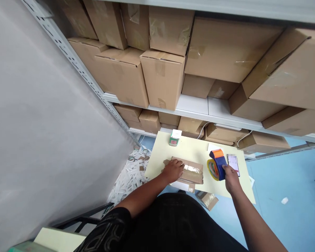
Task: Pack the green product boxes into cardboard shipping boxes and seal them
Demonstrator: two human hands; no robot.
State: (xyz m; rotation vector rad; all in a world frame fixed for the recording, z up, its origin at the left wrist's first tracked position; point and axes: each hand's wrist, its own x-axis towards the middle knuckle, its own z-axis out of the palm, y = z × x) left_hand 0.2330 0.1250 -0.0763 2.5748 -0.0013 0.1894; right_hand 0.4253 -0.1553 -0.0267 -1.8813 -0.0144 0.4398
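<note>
Fingers (225, 168) of the right hand (232, 180) are closed around a blue-and-orange tape dispenser (221, 167), whose yellow-edged roll sits to their left. The left hand (173, 170) has its fingers slightly spread on top of a taped cardboard box (194, 171), touching rather than wrapping it; the box extends rightward from these fingertips, towards the dispenser. Since the box lies by the near edge of the tabletop (157, 154), it could slip or tip if the left fingers let up or press unevenly. A rightward swing of the dispenser might knock the phone (233, 162), just beyond the right fingers.

The left forearm slants in from the lower left, palm down; the right one rises from the lower right, wrist nearly straight. Past the left fingers, a green-and-white container (174, 139) stands at the far edge. Farther beyond both hands, cartons (162, 78) fill the shelves.
</note>
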